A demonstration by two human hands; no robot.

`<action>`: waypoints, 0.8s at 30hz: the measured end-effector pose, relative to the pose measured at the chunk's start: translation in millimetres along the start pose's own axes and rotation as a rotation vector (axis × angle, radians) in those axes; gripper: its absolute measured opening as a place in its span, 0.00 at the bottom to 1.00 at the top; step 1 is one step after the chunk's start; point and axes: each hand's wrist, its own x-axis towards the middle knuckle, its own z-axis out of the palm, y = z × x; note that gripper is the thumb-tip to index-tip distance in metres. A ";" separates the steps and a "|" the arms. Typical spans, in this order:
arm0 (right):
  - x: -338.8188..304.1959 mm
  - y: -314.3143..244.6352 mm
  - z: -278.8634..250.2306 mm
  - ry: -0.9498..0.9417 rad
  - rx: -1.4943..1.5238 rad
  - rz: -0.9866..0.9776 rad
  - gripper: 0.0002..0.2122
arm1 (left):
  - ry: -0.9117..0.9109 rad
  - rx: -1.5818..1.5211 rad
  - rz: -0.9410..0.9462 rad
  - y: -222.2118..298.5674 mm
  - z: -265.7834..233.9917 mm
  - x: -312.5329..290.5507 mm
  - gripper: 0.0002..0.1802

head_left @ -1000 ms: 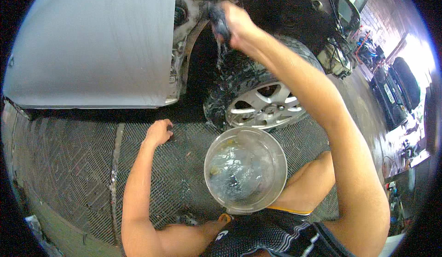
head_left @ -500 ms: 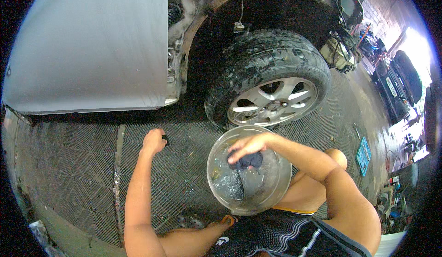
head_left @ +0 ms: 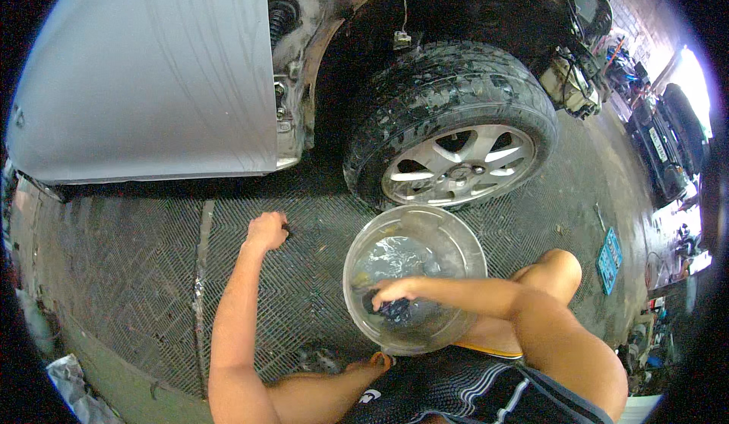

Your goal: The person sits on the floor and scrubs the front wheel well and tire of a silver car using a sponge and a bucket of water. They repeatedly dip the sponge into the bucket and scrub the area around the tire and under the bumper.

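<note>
While cloth is gripped by the right hand in the near bucket, its fingers are bent. At left, a dark item is held by the curled left hand.

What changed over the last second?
The right hand swung down from the dark wheel arch into the round, translucent plastic bucket, holding the dark wet cloth at the water; nothing was visibly let go. Unchanged: the left hand curled around a small black object, the bucket before the silver-spoked, black-tyred wheel.
</note>
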 end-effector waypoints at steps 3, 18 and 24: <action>-88.9 -48.5 -40.5 -0.200 0.401 -0.001 0.25 | 0.080 -0.031 0.039 -1.5 7.5 0.5 0.18; -212.5 -308.3 -147.1 1.349 -0.628 -1.153 0.27 | 0.127 -0.113 0.069 -9.4 -23.6 -3.1 0.22; -176.3 -157.2 -79.2 0.275 -0.400 -0.662 0.20 | 0.183 -0.405 0.039 -8.0 -4.0 -0.3 0.20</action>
